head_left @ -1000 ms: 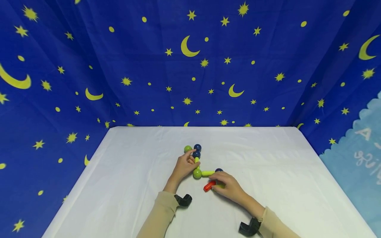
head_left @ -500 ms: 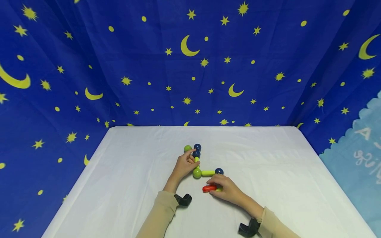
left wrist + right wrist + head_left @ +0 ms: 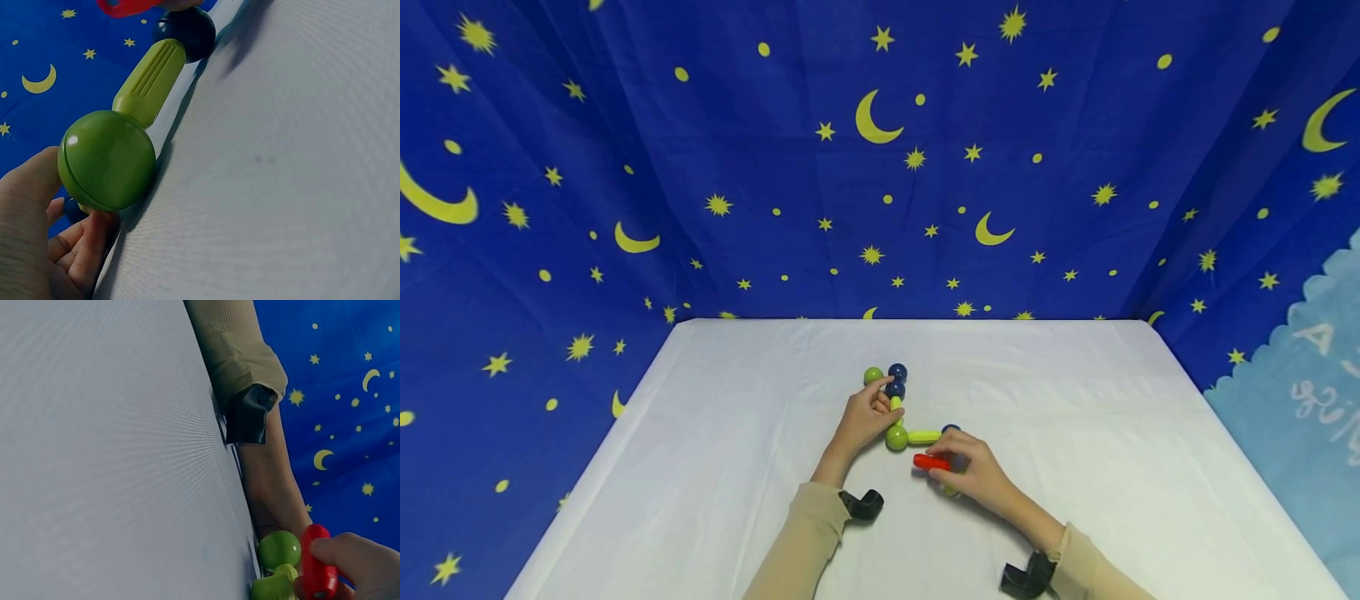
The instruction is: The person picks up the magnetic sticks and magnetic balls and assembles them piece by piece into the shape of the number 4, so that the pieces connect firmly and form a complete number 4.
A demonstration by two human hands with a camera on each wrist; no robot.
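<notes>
My left hand (image 3: 863, 417) pinches a yellow-green magnetic rod (image 3: 896, 403) that joins a green ball (image 3: 897, 437) to a dark blue ball (image 3: 895, 389). From the green ball a second yellow-green rod (image 3: 149, 84) runs right to another dark blue ball (image 3: 187, 34), partly covered by my right hand in the head view. My right hand (image 3: 977, 471) holds a red rod (image 3: 931, 462) between thumb and fingers, just in front of that second rod. A dull bluish ball and a yellow-green piece (image 3: 951, 490) show beneath the right hand, mostly hidden by it.
Beyond the left fingertips stand another dark blue ball (image 3: 897, 372) and a green ball (image 3: 872, 376). A white cloth (image 3: 1075, 400) covers the table. A blue curtain (image 3: 925, 183) with stars and moons closes off the back and sides.
The red rod has turned from slanted to nearly level. In the last half second it moved slightly farther from me with my right hand, which again covers part of the blue ball. My left hand stays put.
</notes>
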